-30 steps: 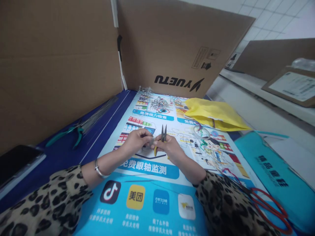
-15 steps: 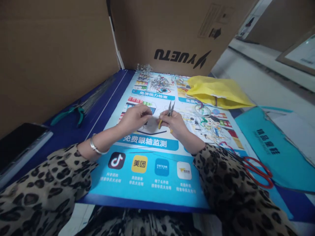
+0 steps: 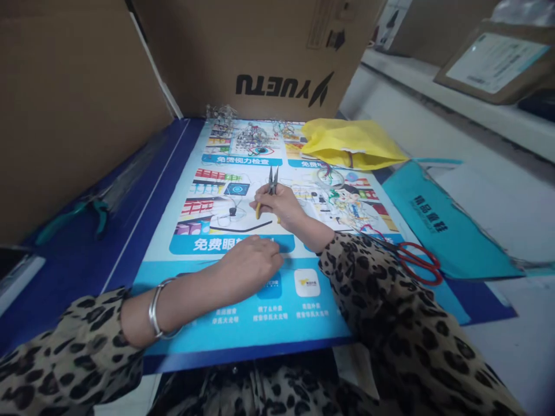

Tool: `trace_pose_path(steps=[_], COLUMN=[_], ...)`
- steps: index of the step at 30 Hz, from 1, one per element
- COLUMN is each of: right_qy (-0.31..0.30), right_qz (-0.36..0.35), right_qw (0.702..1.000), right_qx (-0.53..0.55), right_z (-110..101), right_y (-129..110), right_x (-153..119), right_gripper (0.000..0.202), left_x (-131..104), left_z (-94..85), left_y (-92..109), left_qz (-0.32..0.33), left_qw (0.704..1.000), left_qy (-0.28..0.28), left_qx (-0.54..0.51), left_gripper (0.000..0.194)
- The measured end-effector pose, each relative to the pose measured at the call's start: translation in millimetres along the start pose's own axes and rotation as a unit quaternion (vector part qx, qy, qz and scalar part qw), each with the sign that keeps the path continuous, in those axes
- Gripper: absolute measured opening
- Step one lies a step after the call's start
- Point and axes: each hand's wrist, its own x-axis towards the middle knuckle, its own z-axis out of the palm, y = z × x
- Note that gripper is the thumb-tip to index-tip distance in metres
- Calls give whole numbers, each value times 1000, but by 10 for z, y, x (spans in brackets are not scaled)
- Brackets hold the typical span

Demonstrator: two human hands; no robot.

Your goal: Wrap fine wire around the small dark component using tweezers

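My right hand (image 3: 288, 209) is closed around needle-nose pliers (image 3: 273, 184) with yellow handles, their jaws pointing up and away from me. Closer to me, my left hand (image 3: 254, 263) rests low over the printed mat (image 3: 191, 335), fingers curled and pinched together near a printed app icon. Whatever its fingertips hold, if anything, is hidden. A thin dark wire (image 3: 200, 263) lies on the mat by the left wrist. Faint fine wire loops (image 3: 232, 216) spread beyond the left hand.
Red-handled scissors (image 3: 420, 263) and a teal bag (image 3: 433, 222) lie at right. Behind are a yellow bag (image 3: 355, 144), a coiled loop (image 3: 330, 177) and tangled wire pieces (image 3: 254, 136). Teal-handled pliers (image 3: 102, 218) lie left, before tall cardboard (image 3: 269, 40).
My left hand has come down toward me onto the mat, away from the pliers. My right hand keeps its hold on the pliers. The view has shifted to the right.
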Motion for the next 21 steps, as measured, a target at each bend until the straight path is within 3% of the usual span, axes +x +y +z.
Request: trace_pose_path(steps=[8,16,21], right_qy=[-2,-6,-6], right_qz=[-4,-3,2], right_qw=[1000,1000,1000], right_qx=[3,1,-3], right_z=[4,9,14], right_y=[-3,4,11], right_x=[-5,5,25], right_gripper=[17,18,17], left_x=[5,-25,-161], left_z=[18,-39,-94], left_y=[45,217,191], left_qz=[28,21,0], left_qw=[997,997,996], left_qy=[5,-30,-71], left_qx=[71,64,60], left_gripper=[14,13,14])
